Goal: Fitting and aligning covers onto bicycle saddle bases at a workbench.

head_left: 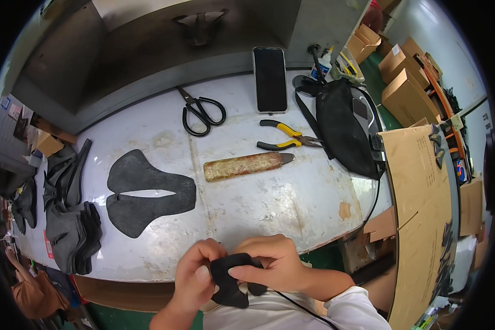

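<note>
Both hands grip a small curved piece of black, leather-like material (231, 294) just off the table's front edge, close to my body. My left hand (195, 272) is closed on its left side. My right hand (278, 261) pinches the upper right part, its thumb lying across the material. The far side of the piece is hidden by my fingers. On the table ahead and to the left lies a flat dark grey shoe-upper piece (176, 204) with a slit down its middle. A short blade with a tape-wrapped handle (242, 167) lies beyond my hands.
Black-handled scissors (198, 115), a phone (270, 82) and yellow-black pliers (286, 140) lie toward the back. A black pouch (344, 126) and glue bottle (322, 65) stand at the right. Stacked dark pieces (74, 236) fill the left; a cardboard sheet (418, 203) stands beyond the right edge.
</note>
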Motion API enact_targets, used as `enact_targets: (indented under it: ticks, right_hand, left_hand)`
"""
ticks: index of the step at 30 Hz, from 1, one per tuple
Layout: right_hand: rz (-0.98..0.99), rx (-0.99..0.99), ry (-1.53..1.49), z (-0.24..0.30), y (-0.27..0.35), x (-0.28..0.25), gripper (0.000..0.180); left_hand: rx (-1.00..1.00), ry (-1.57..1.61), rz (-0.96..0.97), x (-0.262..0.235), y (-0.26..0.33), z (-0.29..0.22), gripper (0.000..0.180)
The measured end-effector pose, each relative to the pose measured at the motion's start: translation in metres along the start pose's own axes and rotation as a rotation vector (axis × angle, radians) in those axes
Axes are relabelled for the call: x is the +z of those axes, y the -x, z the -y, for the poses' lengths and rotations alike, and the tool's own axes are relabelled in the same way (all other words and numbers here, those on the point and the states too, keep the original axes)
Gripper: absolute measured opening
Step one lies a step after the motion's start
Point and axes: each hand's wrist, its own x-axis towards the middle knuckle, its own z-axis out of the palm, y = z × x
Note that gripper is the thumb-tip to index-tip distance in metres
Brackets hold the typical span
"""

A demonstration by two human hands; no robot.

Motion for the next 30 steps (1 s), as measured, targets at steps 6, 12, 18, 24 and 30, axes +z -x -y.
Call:
enact_targets:
  ticks: [6,12,18,24,30]
  right_hand:
    - [0.077,0.019,-0.109,0.003,0.005,-0.003,0.014]
    - [0.122,0.319,-0.375,0.011,0.007,0.003,0.015]
    - [-0.077,0.236,-0.857,-0.002,0.000,0.008,0.015]
    - [-0.101,0.310,-0.814,0.006,-0.001,0.008,0.014]
    - [-0.112,0.326,-0.829,0.012,-0.004,0.007,0.015]
  left_hand:
    - [0.154,-0.645,-0.027,0.009,0.002,-0.018,0.023]
    - [0.320,-0.554,0.065,0.011,-0.010,-0.008,0.023]
    - [-0.089,-0.473,0.031,0.008,-0.003,-0.024,0.027]
    - [-0.180,-0.363,0.049,0.009,-0.001,-0.024,0.032]
    - [-0.452,-0.099,-0.092,0.003,0.003,-0.020,0.028]
